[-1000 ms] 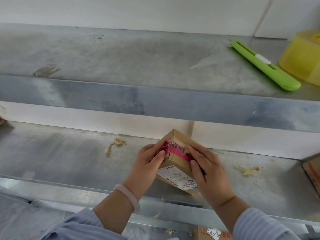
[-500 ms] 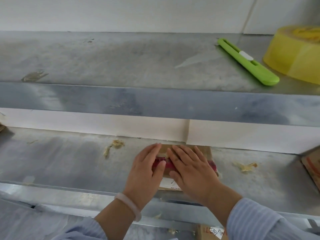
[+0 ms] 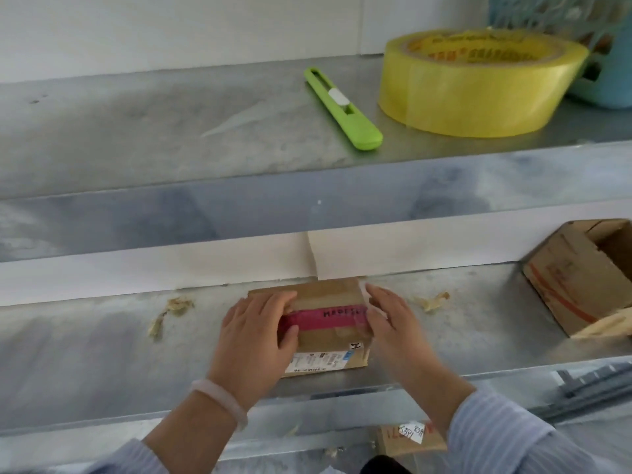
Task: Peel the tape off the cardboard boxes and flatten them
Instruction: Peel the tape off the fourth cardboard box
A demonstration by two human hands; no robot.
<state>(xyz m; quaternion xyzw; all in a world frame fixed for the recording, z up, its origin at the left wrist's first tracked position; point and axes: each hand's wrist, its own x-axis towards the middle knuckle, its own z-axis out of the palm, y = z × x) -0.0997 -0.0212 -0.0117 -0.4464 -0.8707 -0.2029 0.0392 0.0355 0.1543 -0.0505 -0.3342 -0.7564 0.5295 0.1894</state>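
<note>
Fingers straight, neither grip closed on anything, your left hand point(image 3: 254, 331) and right hand point(image 3: 393, 323) press the box point(image 3: 328, 295) flat near the shelf's point(image 3: 102, 336) front edge.

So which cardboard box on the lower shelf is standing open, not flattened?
The orange-striped box at the shelf's right end, its hollow inside showing. The pink-taped box lies flat under the left hand, with the right hand at its edge.

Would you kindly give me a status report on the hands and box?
Left hand pressing flat box, pink tape on. Right hand open at its edge. Nothing blocking.
</note>
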